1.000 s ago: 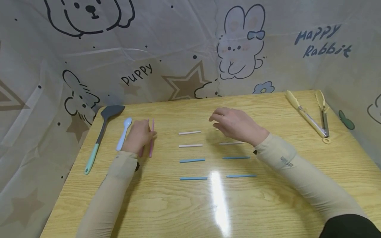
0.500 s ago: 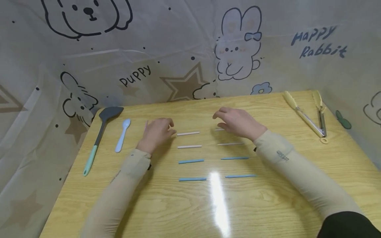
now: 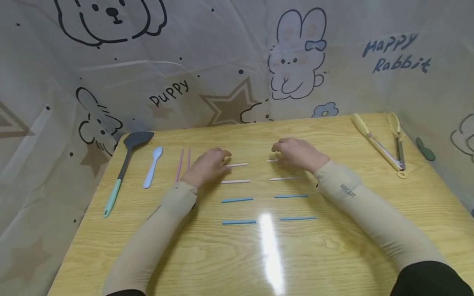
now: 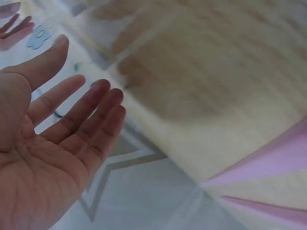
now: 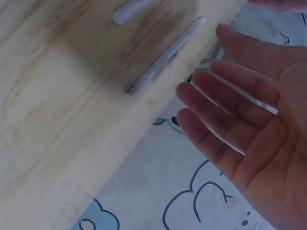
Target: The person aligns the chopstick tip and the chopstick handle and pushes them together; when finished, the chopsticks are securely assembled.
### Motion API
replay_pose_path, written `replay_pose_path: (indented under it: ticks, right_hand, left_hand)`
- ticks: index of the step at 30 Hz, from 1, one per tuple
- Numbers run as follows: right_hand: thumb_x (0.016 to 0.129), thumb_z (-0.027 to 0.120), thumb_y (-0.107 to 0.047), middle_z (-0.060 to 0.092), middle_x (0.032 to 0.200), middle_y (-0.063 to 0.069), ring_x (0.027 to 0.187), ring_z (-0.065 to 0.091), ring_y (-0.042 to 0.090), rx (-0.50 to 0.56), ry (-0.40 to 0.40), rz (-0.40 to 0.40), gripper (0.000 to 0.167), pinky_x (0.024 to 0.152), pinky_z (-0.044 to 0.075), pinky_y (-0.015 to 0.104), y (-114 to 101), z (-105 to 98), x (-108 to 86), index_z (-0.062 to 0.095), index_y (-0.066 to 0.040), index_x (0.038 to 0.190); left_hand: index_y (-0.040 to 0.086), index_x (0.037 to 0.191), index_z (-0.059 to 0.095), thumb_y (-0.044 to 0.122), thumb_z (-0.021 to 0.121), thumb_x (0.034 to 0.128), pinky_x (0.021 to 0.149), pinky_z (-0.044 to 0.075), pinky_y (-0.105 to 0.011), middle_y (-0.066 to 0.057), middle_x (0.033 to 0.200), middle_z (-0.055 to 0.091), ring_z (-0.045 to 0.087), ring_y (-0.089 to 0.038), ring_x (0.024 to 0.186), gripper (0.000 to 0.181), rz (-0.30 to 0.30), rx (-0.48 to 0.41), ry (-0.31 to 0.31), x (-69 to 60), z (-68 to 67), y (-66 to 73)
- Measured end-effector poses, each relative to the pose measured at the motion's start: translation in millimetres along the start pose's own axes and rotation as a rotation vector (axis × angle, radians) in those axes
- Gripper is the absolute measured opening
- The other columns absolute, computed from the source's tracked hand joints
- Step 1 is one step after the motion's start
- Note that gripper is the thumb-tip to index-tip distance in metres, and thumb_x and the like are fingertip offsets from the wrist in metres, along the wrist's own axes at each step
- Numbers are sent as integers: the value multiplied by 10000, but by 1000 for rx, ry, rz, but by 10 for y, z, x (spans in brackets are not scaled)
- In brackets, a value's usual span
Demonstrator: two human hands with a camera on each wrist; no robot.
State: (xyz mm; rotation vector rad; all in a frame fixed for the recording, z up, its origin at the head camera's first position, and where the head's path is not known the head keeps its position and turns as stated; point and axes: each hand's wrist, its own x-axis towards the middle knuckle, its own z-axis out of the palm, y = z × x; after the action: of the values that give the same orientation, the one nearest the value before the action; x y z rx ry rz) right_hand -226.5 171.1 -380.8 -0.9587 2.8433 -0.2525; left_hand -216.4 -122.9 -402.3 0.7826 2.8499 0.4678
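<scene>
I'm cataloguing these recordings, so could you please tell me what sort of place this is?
Probably an improvised indoor tabletop workspace: a wood-grain table, cartoon-printed sheeting along its back and sides, and coloured sticks laid out on top.

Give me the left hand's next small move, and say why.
Probably lower the left hand to the far pale stick beside it: the hand is open and empty, and in the head view its fingertips cover that stick's left end.
</scene>
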Motion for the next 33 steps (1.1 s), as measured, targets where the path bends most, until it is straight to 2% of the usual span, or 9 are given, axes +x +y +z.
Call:
replay_pose_path:
  ticks: [5,12,20,28,33]
  right_hand:
    - [878,751,-105,680,1023,126,887,643,251,1,-41,8,284,797,544,413,28,53,37,681,-9,1136]
    - [852,773,-84,641,853,54,760,602,201,-26,-18,-13,110,706,542,364,71,124,36,695,-53,923]
    - [839,786,-84,621,830,28,739,585,179,-44,14,-5,88,690,542,345,83,159,37,706,-80,875]
    - [907,725,-107,599,811,40,707,591,191,-131,21,5,94,650,548,330,32,191,44,660,-64,853]
    - [941,651,-38,582,735,59,648,595,205,-148,21,-10,100,577,547,329,26,177,30,560,-33,900]
  left_hand:
    - [19,1262,623,239,736,917,869,496,-372,-133,1100,615,576,-239,964,425,14,-6,0,38,59,-8]
    - [38,1113,671,229,733,918,818,493,-348,-90,997,576,553,-220,896,280,51,14,19,108,129,63]
    - [64,991,676,172,695,945,804,497,-320,-62,963,565,547,-200,894,119,19,28,22,159,172,121]
    - [81,973,622,159,655,970,725,508,-324,-45,911,546,547,-197,844,85,40,123,45,138,166,131]
    - [83,992,557,113,602,992,652,518,-324,-32,848,587,574,-178,755,55,50,127,70,130,137,150]
